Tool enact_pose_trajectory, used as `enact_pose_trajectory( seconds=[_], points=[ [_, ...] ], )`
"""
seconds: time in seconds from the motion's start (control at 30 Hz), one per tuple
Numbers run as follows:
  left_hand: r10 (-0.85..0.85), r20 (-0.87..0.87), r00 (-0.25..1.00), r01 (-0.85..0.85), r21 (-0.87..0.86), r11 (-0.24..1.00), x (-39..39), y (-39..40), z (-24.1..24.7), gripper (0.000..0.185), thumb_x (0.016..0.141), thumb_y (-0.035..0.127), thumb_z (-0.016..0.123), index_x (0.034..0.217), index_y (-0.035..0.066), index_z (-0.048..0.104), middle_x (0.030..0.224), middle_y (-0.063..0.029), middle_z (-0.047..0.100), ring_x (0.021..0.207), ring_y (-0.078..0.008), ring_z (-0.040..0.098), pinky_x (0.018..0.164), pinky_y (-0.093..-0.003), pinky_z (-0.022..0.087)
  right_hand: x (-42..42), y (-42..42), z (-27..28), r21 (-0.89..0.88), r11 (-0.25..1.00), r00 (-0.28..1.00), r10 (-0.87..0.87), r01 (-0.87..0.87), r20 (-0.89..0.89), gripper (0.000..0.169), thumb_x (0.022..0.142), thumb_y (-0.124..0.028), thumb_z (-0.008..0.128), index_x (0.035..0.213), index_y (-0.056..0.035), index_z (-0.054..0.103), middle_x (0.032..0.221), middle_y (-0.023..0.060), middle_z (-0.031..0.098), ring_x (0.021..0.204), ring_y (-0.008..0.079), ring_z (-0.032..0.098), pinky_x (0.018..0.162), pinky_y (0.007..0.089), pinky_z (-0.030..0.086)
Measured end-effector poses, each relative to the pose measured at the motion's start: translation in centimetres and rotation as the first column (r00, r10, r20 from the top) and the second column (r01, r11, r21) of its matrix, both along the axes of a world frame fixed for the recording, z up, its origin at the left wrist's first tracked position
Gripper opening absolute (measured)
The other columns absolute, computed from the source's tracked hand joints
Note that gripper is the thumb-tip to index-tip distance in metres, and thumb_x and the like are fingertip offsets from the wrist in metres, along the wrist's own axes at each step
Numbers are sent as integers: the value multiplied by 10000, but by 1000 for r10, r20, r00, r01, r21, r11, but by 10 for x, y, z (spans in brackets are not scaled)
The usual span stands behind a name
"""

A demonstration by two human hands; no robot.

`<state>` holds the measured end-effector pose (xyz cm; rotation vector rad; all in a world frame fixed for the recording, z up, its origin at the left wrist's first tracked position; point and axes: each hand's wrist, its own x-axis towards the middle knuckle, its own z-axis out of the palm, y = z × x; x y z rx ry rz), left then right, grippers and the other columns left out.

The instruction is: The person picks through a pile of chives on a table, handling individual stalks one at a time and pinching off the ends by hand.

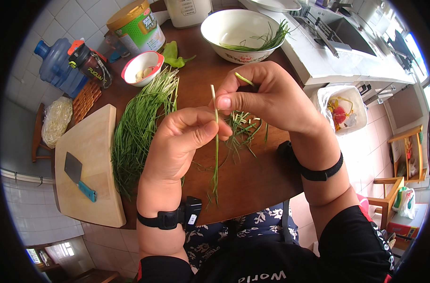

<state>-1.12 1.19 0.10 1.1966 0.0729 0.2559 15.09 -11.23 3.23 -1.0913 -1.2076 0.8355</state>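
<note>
A single thin green stalk [216,141], like a chive or young scallion, hangs upright over the table with its white end on top. My left hand [186,138] pinches its upper part between thumb and fingers. Close to the white end, the thumb and forefinger of my right hand [271,95] press together at the stalk. A short yellow-green scrap [244,79] pokes out from the curled fingers of that hand. Left of my hands lies a big heap of the same greens [140,123]. Behind my fingers is a small pile of trimmings [245,131], partly hidden.
A cleaver [77,173] rests on a wooden cutting board [98,141] at the left. Farther back stand a small bowl with garlic cloves [130,67], a green pepper [174,56] and an enamel basin [232,53] holding greens. A lined waste bin [360,102] is at the right.
</note>
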Motion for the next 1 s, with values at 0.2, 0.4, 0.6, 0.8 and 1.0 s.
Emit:
enact_pose_trajectory(
  seconds=[0.2,0.4,0.6,0.8,1.0],
  points=[
    [-6,15,1000,6,26,1000,0,-1,1,146,868,149,659,897,10,695,869,-83,687,843,-140,608,815,-276,432,-2,-4,6,-19,1000,999,-8,9,49,112,890,-90,641,852,15,626,742,-6,605,677,48,532,608,200,423],
    [-1,34,999,0,26,1000,-1,0,1,142,867,149,659,879,11,691,878,-76,680,845,-134,599,813,-270,425,0,-1,0,65,993,981,-113,104,160,121,917,-97,604,893,22,611,783,7,617,717,46,541,626,208,439],
    [10,46,999,-13,74,997,-1,-2,4,187,856,193,660,854,6,668,829,-84,651,892,-211,565,795,-308,426,4,-5,5,-2,991,990,-137,137,22,113,899,-91,631,907,22,621,807,23,634,747,50,567,649,202,463],
    [81,-43,996,-77,82,994,-2,-8,9,122,859,126,659,866,7,687,853,-65,676,821,-118,589,795,-259,424,0,-3,1,61,998,1000,-23,22,20,119,881,-69,651,852,41,615,711,59,642,645,100,618,588,210,480],
    [33,10,999,-34,88,996,0,-1,3,136,866,136,655,876,4,685,862,-69,675,827,-130,595,802,-269,432,-6,1,0,91,994,999,-54,54,4,110,911,-48,596,845,40,603,682,61,630,606,109,614,548,220,470]
  ],
)
